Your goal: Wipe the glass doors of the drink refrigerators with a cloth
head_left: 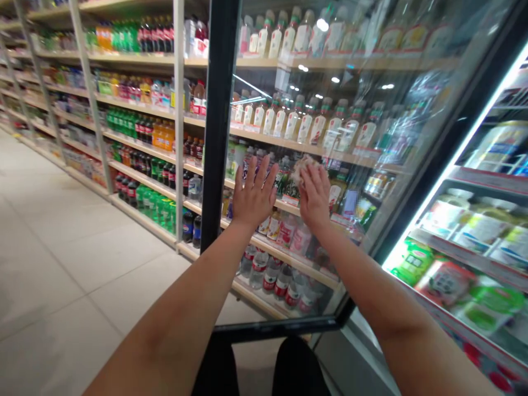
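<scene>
A glass door (264, 82) with a black frame stands swung out from a lit cooler in front of me. My left hand (253, 195) lies flat against the glass with its fingers spread, holding nothing. To its right, my right hand (315, 195) presses a crumpled, pale cloth (304, 165) to the pane. The fingers lie over the cloth and hide part of it. Bottles on shelves show through the glass behind both hands.
On the left, long shelves (140, 104) carry many drink bottles along a tiled floor (53, 242). To the right, the cooler's shelves (487, 209) hold tubs and green and red packs (445, 280). The door's black bottom edge (276, 329) is just ahead of my knees.
</scene>
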The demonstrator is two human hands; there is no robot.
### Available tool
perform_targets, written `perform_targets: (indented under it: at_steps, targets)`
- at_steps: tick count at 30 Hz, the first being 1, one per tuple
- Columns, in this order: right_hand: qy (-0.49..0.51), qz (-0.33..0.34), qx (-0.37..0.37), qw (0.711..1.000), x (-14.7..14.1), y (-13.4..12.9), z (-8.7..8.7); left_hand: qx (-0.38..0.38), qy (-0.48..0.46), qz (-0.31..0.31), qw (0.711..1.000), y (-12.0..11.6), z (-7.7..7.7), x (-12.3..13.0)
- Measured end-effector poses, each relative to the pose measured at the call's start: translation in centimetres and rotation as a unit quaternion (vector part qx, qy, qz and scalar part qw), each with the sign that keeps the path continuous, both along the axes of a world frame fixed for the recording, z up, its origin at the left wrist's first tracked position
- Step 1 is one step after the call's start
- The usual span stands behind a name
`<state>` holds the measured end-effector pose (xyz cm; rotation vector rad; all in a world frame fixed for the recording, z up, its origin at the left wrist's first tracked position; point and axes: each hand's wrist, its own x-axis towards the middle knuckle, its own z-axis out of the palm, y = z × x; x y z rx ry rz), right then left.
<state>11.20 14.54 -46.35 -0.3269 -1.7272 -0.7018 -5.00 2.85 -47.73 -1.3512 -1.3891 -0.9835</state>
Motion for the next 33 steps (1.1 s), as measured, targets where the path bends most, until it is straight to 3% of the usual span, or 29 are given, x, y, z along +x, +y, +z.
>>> perform_targets:
  at_steps: [2, 4, 8, 10, 14, 16, 18, 22, 24, 28, 30, 33]
  targets:
    - [0.038, 0.007, -0.001, 0.999, 0.4, 1.2, 2.2, -0.007, -0.006, -0.003, 1.000, 0.0, 0.1, 0.0]
    - [0.063, 0.012, -0.012, 0.998, 0.5, 1.7, 2.7, -0.012, -0.012, -0.003, 1.000, 0.0, 0.2, 0.1]
    - [-0.004, 0.018, -0.042, 0.999, 0.8, 0.8, -0.1, -0.021, -0.018, 0.002, 1.000, -0.2, 0.3, 0.3]
    - [-0.040, 0.024, -0.042, 0.998, 1.5, 1.0, -0.5, -0.025, -0.018, 0.005, 1.000, -0.2, 0.3, 0.3]
    - [0.048, 0.021, -0.019, 0.998, 3.3, 4.1, 2.4, -0.026, -0.015, 0.010, 1.000, -0.2, 0.2, 0.3]
    - [0.110, 0.028, -0.019, 0.993, 3.8, 5.2, 3.1, -0.028, -0.019, 0.005, 0.999, -0.2, 0.2, 0.3]
    - [0.126, 0.045, -0.042, 0.990, 3.9, 5.0, 2.2, -0.032, -0.029, -0.006, 0.999, -0.3, 0.2, 0.4]
    - [0.044, 0.061, -0.083, 0.994, 4.4, 3.5, 0.1, -0.036, -0.048, -0.021, 0.998, -0.4, 0.4, 0.6]
    - [0.041, 0.056, -0.087, 0.994, 5.2, 4.1, 1.0, -0.041, -0.050, -0.019, 0.998, -0.4, 0.4, 0.6]
    - [0.140, 0.042, -0.104, 0.984, 6.9, 6.6, 3.2, -0.051, -0.059, -0.019, 0.997, -0.5, 0.6, 0.7]
    - [0.157, 0.045, -0.110, 0.980, 7.2, 6.7, 2.3, -0.054, -0.064, -0.022, 0.996, -0.6, 0.6, 0.8]
    - [0.097, 0.054, -0.114, 0.987, 7.3, 5.6, -0.4, -0.053, -0.063, -0.023, 0.996, -0.6, 0.6, 0.9]
